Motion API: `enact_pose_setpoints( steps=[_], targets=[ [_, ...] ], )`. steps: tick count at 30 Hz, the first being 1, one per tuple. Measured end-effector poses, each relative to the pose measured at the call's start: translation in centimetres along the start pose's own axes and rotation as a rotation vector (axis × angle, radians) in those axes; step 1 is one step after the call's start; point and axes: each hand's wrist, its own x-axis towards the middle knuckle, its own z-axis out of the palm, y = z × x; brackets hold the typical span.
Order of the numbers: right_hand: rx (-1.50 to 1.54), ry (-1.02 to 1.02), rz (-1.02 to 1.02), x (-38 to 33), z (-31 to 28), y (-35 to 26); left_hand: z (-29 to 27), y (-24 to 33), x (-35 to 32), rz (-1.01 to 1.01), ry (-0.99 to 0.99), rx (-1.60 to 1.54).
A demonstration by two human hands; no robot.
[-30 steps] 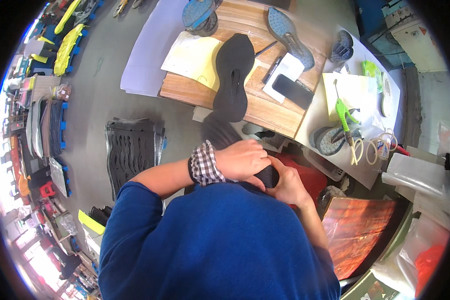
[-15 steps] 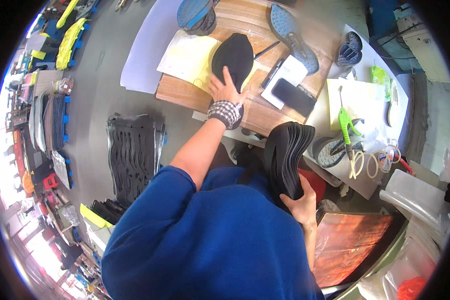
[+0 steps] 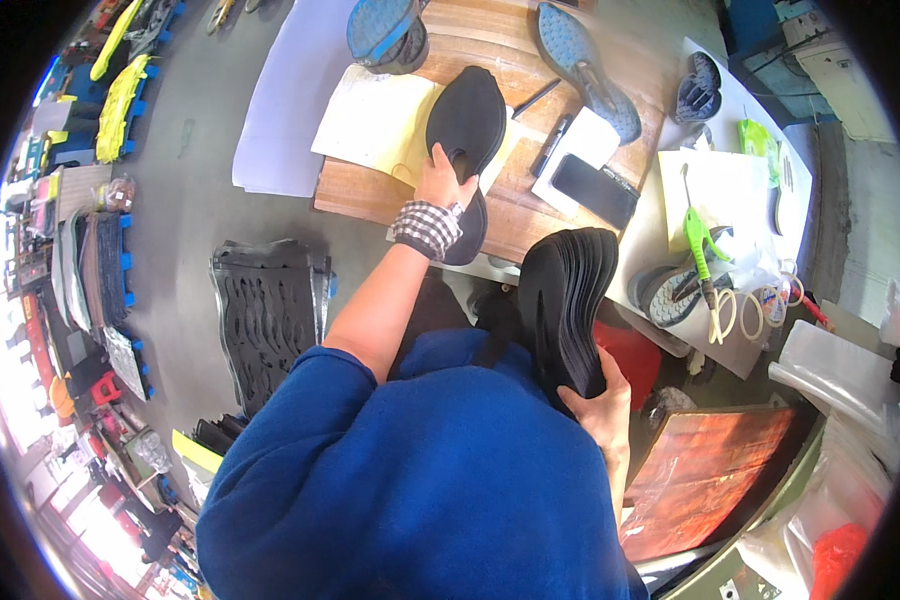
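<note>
A black foam insole (image 3: 465,110), perhaps with others under it, lies on the wooden tabletop, its near end overhanging the edge. My left hand (image 3: 442,183), with a checked cuff at the wrist, is at its narrow waist. The index finger lies along its left side and the thumb is at the right; the other fingers are mostly hidden. My right hand (image 3: 602,405) grips a thick stack of black insoles (image 3: 570,300) near its lower end, thumb in front. The stack stands tilted and slightly fanned beside the table edge, above my lap.
Yellow paper (image 3: 375,125), a phone (image 3: 595,190), a pen (image 3: 536,98) and a blue-grey shoe sole (image 3: 590,75) lie on the table. To the right are a green-handled tool (image 3: 698,240) and another sole (image 3: 670,297). Black die-cut sheets (image 3: 267,325) are stacked at lower left.
My left hand has drawn nearer along the insole, and its spread fingers have closed in at the waist. The stack in my right hand has tipped slightly left and upward.
</note>
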Motion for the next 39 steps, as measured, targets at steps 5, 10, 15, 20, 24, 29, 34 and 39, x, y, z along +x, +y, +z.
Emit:
enact_pose_setpoints(
  steps=[5,10,15,20,24,29,34,39],
  targets=[
    [0.065,0.039,0.033,-0.3,1.0,-1.5,-2.6,-3.1,2.1,0.075,-0.093,-0.101],
    [0.081,0.097,0.078,-0.8,1.8,-1.7,-6.8,-5.5,3.2,-0.197,-0.356,-1.08],
    [0.118,0.141,0.086,-1.1,2.2,-1.9,-8.1,-5.4,2.2,-0.14,-0.315,-1.198],
    [0.129,0.156,0.108,-1.2,2.2,-2.5,-5.7,-4.7,1.9,-0.096,-0.228,-1.112],
    [0.017,0.14,0.105,-1.0,2.0,-2.5,-2.0,-3.5,1.5,0.093,0.025,-0.449],
    [0.02,0.129,0.077,-0.6,1.6,-2.1,1.3,-2.7,0.1,0.232,0.187,-0.046],
    [0.105,0.096,0.105,1.9,0.1,-2.7,-0.2,-5.2,0.5,0.199,0.147,-0.113],
    [0.396,-0.002,-0.093,7.1,-1.2,-6.5,-2.4,-9.3,0.0,0.176,0.121,-0.108]
  ],
)
